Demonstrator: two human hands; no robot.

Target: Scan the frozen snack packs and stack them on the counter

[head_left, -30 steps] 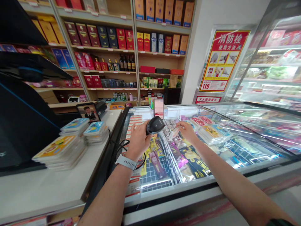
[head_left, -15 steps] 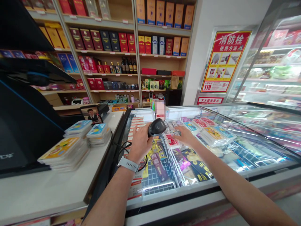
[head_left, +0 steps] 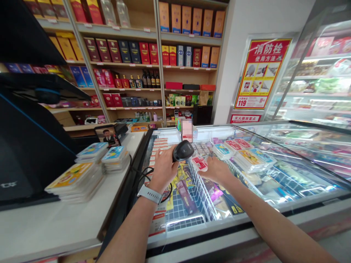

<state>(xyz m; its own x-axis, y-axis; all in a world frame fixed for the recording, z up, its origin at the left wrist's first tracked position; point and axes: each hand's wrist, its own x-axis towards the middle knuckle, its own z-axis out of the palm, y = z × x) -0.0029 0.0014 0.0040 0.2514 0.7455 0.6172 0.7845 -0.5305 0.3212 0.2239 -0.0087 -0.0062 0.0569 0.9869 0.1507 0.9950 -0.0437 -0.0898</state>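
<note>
My left hand (head_left: 163, 166), with a pale watch on its wrist, is wrapped round a black barcode scanner (head_left: 183, 150) above the chest freezer. The scanner's head points right. At the right edge of a flat clear plastic box with a red label (head_left: 199, 163), my right hand (head_left: 216, 171) has its fingers closed, and the thumb lies at the near side. The box is just right of the scanner, over the freezer's glass. More such boxes, with red labels (head_left: 237, 144) and a yellow label (head_left: 249, 157), lie stacked on the glass to the right.
On the white counter (head_left: 109, 204) at left stand stacks of yellow-labelled boxes (head_left: 70, 175) and blue-labelled boxes (head_left: 114, 153), beside a black checkout terminal (head_left: 24, 146). A black cable (head_left: 141, 175) loops by my left wrist. Wire baskets (head_left: 186, 219) with wrapped goods show through the glass.
My right hand has closed on the red-labelled box, its fingers drawn in from their outstretched pose. The box has shifted slightly and tilted. My left hand and the scanner stay nearly still.
</note>
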